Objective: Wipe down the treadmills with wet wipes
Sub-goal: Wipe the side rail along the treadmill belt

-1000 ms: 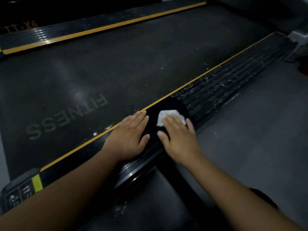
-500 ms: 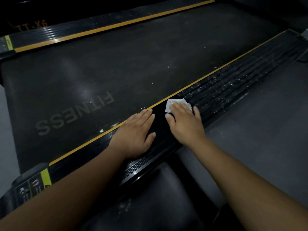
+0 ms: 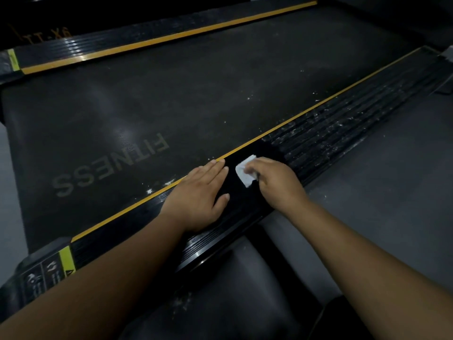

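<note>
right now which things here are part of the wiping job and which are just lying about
In the job: wet wipe; right hand on it; left hand flat on the near side rail, dusty ahead; speckled belt.
Just there: floor; warning label; pale object at the rail's far end, unclear.

Side rail (image 3: 343, 133) (dusty ahead) carries white wipe (image 3: 244, 171); treadmill (image 3: 171, 94) sits on floor (image 3: 380, 192).

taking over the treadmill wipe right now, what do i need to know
Left hand flat on the near side rail, holding nothing.
Right hand on the wet wipe, pressing it to the same rail just ahead; grip blurred.
Done: rail around the hands looks dark, free of specks.
Left: white specks on the rail beyond the wipe and on the belt by the yellow stripe.
</note>
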Motion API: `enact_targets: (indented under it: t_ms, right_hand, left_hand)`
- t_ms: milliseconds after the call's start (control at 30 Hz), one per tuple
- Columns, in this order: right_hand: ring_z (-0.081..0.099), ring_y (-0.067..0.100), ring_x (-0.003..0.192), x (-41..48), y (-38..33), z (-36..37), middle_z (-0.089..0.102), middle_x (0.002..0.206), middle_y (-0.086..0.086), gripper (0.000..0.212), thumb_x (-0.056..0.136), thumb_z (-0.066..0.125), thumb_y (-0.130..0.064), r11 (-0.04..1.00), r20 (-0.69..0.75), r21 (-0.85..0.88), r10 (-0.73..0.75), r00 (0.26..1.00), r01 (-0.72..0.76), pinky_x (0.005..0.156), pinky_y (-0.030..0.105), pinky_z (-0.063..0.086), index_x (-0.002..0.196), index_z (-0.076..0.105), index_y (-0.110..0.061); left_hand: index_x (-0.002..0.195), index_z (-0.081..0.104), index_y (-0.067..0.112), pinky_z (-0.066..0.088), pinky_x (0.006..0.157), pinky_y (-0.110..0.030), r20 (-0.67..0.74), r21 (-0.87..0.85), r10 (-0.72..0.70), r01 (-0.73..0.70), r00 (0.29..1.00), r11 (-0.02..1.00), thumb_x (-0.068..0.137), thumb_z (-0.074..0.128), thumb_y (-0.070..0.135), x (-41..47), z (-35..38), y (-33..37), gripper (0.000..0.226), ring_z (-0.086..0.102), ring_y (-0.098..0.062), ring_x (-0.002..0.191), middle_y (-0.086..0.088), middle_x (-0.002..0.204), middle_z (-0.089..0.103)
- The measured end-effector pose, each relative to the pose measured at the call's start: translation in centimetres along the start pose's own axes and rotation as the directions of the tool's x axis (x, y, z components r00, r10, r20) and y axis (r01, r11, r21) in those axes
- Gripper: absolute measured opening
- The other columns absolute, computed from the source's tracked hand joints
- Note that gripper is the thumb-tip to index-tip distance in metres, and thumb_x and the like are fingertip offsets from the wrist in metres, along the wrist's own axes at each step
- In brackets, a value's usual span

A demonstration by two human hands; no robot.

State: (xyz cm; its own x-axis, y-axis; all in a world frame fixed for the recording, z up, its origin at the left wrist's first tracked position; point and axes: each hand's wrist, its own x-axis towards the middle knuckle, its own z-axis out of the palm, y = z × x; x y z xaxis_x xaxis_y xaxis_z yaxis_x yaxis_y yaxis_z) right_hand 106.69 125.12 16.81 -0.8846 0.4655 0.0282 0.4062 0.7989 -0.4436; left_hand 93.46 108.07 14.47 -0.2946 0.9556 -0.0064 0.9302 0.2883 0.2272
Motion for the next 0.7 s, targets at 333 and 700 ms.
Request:
enact_targets:
  t_ms: [333, 700]
  right_hand:
    - [0.049, 0.030, 0.118, -3.1, -3.1, 1.3, 0.050, 0.134, 0.008, 0.046, 0.091, 0.055, -0.007, 0.946, -0.123, -0.259, 0.167, 0.978, -0.194, 0.077, 0.034, 0.040, 0.136, 0.051, -0.013]
    - [0.042, 0.029, 0.143, -7.8, 0.9, 2.8, 0.048, 0.151, 0.014, 0.069, 0.100, 0.034, -0.055, 0.983, -0.059, -0.182, -0.041, 0.997, 0.029, 0.119, 0.038, 0.023, 0.144, 0.050, -0.004]
  left_hand:
    - [0.161, 0.016, 0.017, -0.001, 0.122, -0.027, -0.006, -0.006, -0.001, 0.001, 1.000, 1.000, 0.089, 0.007, 0.059, 0.0, -0.2, 0.1, 0.084, 0.003, -0.013, 0.155, 0.000, 0.169, 0.007]
    - [0.160, 0.021, 0.014, -0.002, 0.120, -0.026, -0.027, -0.003, 0.017, -0.017, 1.000, 1.000, 0.093, 0.012, 0.056, 0.0, 0.1, 0.0, 0.080, 0.006, -0.014, 0.155, -0.001, 0.168, 0.010]
